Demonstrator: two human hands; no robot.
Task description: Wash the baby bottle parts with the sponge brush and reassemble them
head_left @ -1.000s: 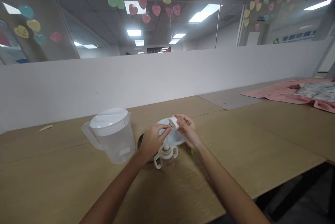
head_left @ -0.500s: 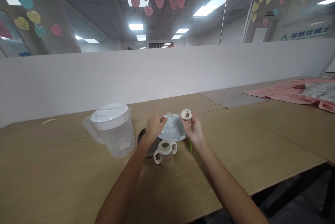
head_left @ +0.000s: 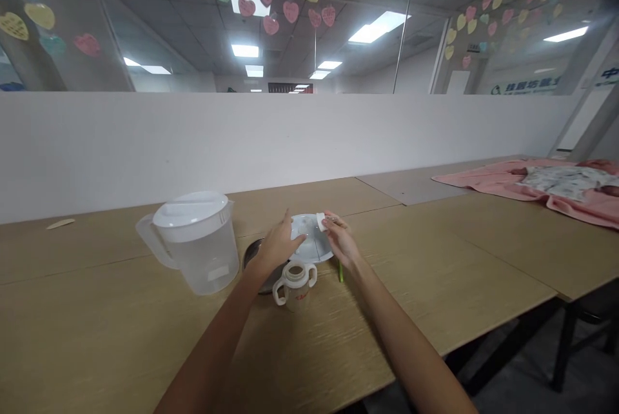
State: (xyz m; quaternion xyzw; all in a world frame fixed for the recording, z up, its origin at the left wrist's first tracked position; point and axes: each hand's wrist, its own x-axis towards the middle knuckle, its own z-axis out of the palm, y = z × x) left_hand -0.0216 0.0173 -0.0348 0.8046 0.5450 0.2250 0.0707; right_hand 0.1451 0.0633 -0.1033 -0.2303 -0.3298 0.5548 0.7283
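My right hand [head_left: 342, 241] is closed round a small white bottle collar [head_left: 320, 222], held tilted on its side above the right part of a pale shallow dish [head_left: 316, 255]. Over the dish's left side, my left hand [head_left: 279, 245] has its thumb and fingers spread and nothing visible in it. Clear pieces in the dish are too faint to make out fully. Just in front stands an upright, uncapped baby bottle [head_left: 296, 288] with two white handles and red print. A dark metal bowl [head_left: 252, 251] is partly hidden behind my left hand and wrist.
A clear lidded pitcher [head_left: 207, 256] stands left of the bottle. Some green item [head_left: 341, 272] pokes out beside my right wrist. Further left lies a flat, pale oval piece [head_left: 60, 224]. A pink towel [head_left: 483, 177] bearing a small clothed figure [head_left: 556, 182] covers the far right.
My left hand has gone from pinched fingers over the dish to spread ones. My right hand has turned the collar from facing me onto its side. The view has swung slightly right.
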